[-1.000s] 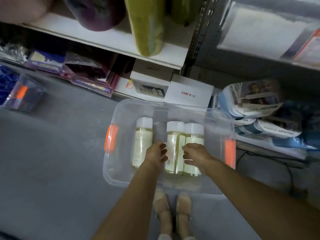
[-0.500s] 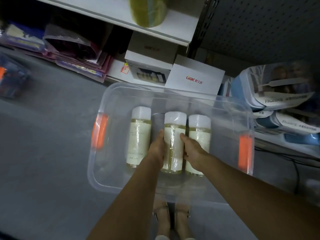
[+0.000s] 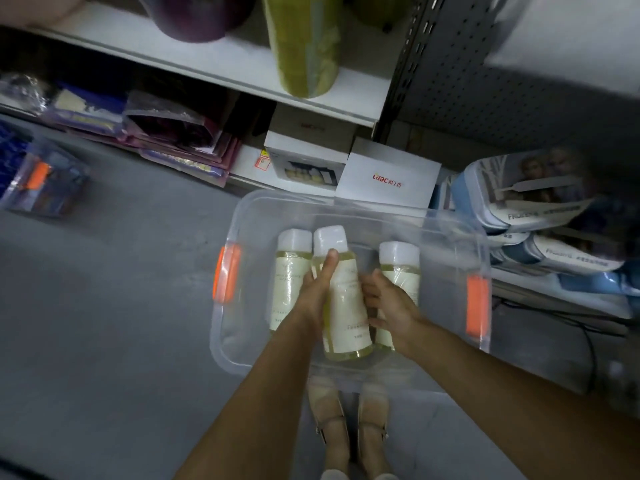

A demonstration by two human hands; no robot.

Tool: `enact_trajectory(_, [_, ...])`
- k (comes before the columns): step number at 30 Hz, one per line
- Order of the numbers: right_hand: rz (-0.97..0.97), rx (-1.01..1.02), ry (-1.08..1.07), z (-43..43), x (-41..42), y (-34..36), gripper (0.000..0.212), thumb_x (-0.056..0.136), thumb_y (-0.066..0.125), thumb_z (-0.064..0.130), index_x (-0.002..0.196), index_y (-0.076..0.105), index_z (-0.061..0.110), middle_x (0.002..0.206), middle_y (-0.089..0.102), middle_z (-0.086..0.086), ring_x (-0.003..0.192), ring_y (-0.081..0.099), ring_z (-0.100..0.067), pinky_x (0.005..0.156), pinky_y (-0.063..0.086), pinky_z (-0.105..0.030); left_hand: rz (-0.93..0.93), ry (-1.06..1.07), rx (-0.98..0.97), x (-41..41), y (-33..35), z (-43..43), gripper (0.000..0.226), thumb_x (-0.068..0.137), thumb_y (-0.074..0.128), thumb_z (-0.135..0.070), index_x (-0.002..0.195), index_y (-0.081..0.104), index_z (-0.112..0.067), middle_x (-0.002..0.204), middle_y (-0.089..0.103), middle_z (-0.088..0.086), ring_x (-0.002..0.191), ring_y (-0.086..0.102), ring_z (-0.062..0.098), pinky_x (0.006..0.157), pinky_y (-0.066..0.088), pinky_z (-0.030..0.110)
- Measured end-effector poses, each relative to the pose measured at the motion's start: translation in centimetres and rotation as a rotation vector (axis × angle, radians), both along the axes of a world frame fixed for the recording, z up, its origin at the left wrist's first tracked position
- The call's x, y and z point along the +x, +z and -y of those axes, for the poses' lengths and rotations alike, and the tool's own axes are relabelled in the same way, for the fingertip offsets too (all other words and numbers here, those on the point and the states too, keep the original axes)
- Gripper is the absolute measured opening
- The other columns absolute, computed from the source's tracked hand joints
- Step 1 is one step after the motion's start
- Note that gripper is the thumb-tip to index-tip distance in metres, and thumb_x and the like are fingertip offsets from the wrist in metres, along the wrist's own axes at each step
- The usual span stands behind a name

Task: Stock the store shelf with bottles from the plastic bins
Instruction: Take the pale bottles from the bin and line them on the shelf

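Head camera, looking down: my two hands reach into a clear plastic bin [image 3: 225, 341] that sits on the grey floor [image 3: 104, 306] in front of a store shelf [image 3: 242, 71], just beyond my beige shoes [image 3: 329, 427]. Three white-capped bottles of pale yellow liquid are in the bin. My left hand [image 3: 313, 296] grips the middle bottle [image 3: 346, 306] from its left side, with the thumb [image 3: 332, 256] stretched up along the neck to just below the cap. My right hand [image 3: 391, 303] has its fingers [image 3: 370, 289] curled against the same bottle's right side, so the bottle is held between both palms. It tilts, its cap leaning left toward the left bottle [image 3: 289, 271], and it looks raised above the other two, though how far off the bin's bottom I cannot tell. The right bottle [image 3: 400, 261] lies partly under my right hand. Orange latches mark the bin's short ends, one at left [image 3: 227, 273] and one at right [image 3: 477, 306]. On the lowest shelf level behind the bin are white boxes [image 3: 388, 174]; blue packs [image 3: 526, 188] are stacked to the right, and a green roll [image 3: 304, 46] stands on the shelf above. A second clear bin [image 3: 41, 181] sits on the floor well to the left
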State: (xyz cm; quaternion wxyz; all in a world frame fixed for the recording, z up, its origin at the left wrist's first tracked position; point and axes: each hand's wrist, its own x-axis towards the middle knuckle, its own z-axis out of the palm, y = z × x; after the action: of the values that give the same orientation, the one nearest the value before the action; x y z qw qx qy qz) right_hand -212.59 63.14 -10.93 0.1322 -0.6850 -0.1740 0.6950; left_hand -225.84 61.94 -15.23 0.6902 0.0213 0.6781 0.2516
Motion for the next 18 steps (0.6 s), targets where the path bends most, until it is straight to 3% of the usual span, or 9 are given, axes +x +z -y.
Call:
enact_trajectory(3, [0.025,0.062,0.051,-0.5,0.1,3.5,0.042,0.107,0.034,0.037,0.097,0.071,0.020,0.095,0.071,0.003,0.085,0.062,-0.010,0.070,0.044,-0.027,0.044,0.066,-0.026,-0.8,1.1,0.5,0.125,0.041,0.074,-0.090,0.147,0.043,-0.033,0.142,0.057,0.005,0.119,0.063,0.032,0.096,0.052,0.057])
enact_trajectory(5, [0.013,0.087,0.078,-0.8,0.2,6.3,0.044,0.106,0.037,0.039,0.096,0.075,0.019,0.094,0.070,0.002,0.088,0.059,-0.014,0.076,0.047,-0.029,0.090,0.063,0.002,-1.2,3.8,0.3,0.127,0.044,0.073,-0.090,0.148,0.043,-0.022,0.141,0.057,0.011,0.120,0.062,0.033,0.099,0.050,0.057])
enact_trajectory(9, [-0.065,0.100,0.038,-1.4,0.6,11.9,0.041,0.105,0.043,0.034,0.092,0.074,0.010,0.083,0.068,-0.002,0.078,0.059,-0.018,0.082,0.048,-0.037,0.183,0.043,0.099,-1.8,14.4,0.3,0.083,0.070,0.059,-0.082,0.111,0.072,-0.011,0.104,0.074,0.015,0.087,0.073,0.028,0.082,0.058,0.042])
enact_trajectory(12, [-0.035,0.149,0.077,-1.5,0.5,15.5,0.036,0.103,0.046,0.033,0.091,0.070,0.008,0.082,0.067,-0.008,0.077,0.059,-0.022,0.080,0.049,-0.039,0.228,0.046,0.116,-2.2,18.1,0.7,0.073,0.077,0.052,-0.080,0.089,0.075,-0.012,0.087,0.074,0.012,0.073,0.071,0.025,0.078,0.057,0.039])
enact_trajectory(15, [0.018,0.152,0.145,-1.1,0.0,18.8,0.037,0.103,0.046,0.039,0.093,0.065,0.009,0.092,0.066,-0.011,0.085,0.061,-0.025,0.085,0.053,-0.044,0.227,0.105,0.177,-2.3,22.2,0.7,0.075,0.079,0.050,-0.080,0.093,0.073,-0.010,0.090,0.073,0.014,0.077,0.071,0.028,0.082,0.057,0.042])
enact_trajectory(18, [-0.039,0.056,0.137,-0.2,-0.9,22.3,0.053,0.101,0.038,0.055,0.104,0.064,0.009,0.099,0.070,-0.011,0.093,0.066,-0.028,0.091,0.052,-0.046,0.218,0.157,0.250,-2.4,26.2,0.2,0.072,0.082,0.049,-0.077,0.102,0.069,-0.011,0.088,0.073,0.014,0.081,0.070,0.028,0.089,0.056,0.046])
